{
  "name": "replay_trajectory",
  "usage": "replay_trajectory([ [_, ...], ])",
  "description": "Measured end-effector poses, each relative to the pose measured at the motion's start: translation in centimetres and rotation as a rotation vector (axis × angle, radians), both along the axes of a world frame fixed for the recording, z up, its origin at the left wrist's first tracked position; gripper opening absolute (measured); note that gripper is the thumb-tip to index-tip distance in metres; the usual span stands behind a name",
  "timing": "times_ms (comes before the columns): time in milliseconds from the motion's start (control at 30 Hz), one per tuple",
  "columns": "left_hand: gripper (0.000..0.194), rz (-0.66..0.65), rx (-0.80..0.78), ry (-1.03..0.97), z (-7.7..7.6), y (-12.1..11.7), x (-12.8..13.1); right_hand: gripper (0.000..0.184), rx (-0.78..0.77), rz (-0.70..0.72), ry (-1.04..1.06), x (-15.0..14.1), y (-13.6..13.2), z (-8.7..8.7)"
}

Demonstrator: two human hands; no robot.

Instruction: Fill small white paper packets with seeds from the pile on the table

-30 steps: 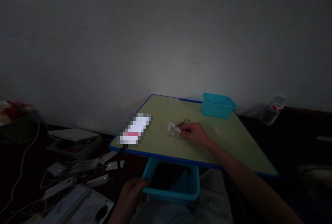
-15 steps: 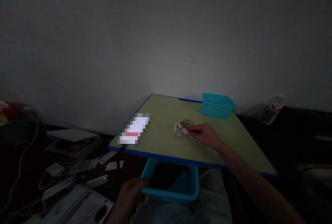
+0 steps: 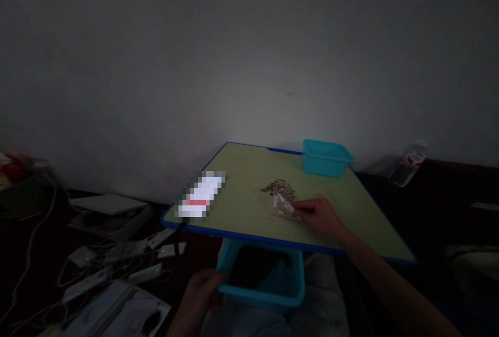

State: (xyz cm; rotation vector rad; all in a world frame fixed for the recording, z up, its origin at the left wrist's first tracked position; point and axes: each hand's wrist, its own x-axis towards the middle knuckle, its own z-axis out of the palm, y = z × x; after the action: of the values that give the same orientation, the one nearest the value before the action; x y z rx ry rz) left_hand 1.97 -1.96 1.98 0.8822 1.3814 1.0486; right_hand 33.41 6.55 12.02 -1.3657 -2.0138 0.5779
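My right hand (image 3: 320, 216) reaches over the table and pinches a small clear plastic piece (image 3: 286, 215) with white patches, perhaps a bag; its exact kind is too dim to tell. Just beyond it, small dark and pale grains (image 3: 278, 188) lie scattered in a loose heap on the tabletop. Below the near edge, my left hand (image 3: 205, 286) is closed on the left rim of a blue plastic basket (image 3: 265, 298) over my lap. That basket's inside is dark, and its contents cannot be made out.
The pale green table (image 3: 245, 170) has a blue edge. A second blue basket (image 3: 327, 158) stands at its back right corner, and a lit phone (image 3: 202, 195), blurred out, lies at the left. Left of the table are power strips (image 3: 146, 272) and tangled cables. A plastic bottle (image 3: 408, 165) leans right.
My right hand has drawn the clear plastic piece right and nearer to me, so more of the grains show. The basket in my left hand has shifted slightly right.
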Motion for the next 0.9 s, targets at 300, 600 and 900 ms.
replay_trajectory([
  [300, 0.039, -0.018, 0.001, -0.016, 0.2, -0.2, 0.7, 0.028, -0.03, -0.084, -0.034, 2.1, -1.8, 0.0],
  [600, 0.035, 0.004, -0.032, -0.01, 1.2, -0.2, 0.8, 0.027, -0.139, 0.061, 0.042, -0.3, -3.7, 0.1],
  [900, 0.036, 0.002, -0.035, -0.03, 1.7, -0.2, 1.1, 0.026, -0.16, 0.109, 0.071, -1.5, -4.3, 0.8],
])
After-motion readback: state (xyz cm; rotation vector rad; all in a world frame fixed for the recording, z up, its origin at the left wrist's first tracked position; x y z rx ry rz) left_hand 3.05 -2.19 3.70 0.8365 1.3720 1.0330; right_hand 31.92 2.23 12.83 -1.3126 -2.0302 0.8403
